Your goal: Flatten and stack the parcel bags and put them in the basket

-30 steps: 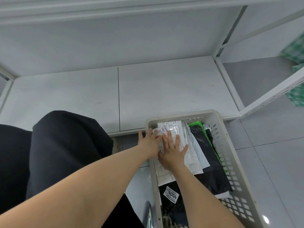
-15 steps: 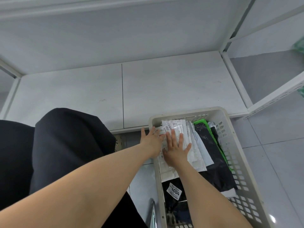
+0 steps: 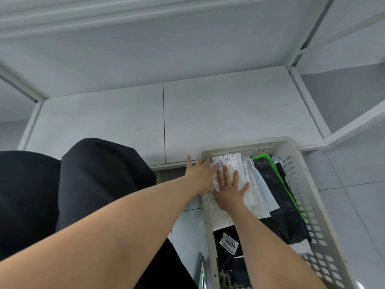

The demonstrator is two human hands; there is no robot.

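A pale plastic basket (image 3: 325, 207) with slotted walls stands on the floor at the lower right. Inside lies a stack of white parcel bags (image 3: 256, 197) with printed labels, over black bags (image 3: 281, 217) and a green one (image 3: 263, 158). My right hand (image 3: 229, 190) presses flat on the top white bag with fingers spread. Reaching over the basket's left rim, my left hand (image 3: 199, 174) rests with straight fingers against the left edge of the same stack. A black bag with a "4004" label (image 3: 229, 244) lies nearer to me.
A white shelf board (image 3: 208, 113) of a metal rack lies just beyond the basket. My knee in black cloth (image 3: 93, 174) fills the lower left. A second white rack (image 3: 354, 130) stands at the right over grey floor tiles. A metal bar (image 3: 201, 268) shows beside the basket.
Both hands stay flat on the white stack; the right hand has slid slightly toward me and spread its fingers. The view has tilted a little.
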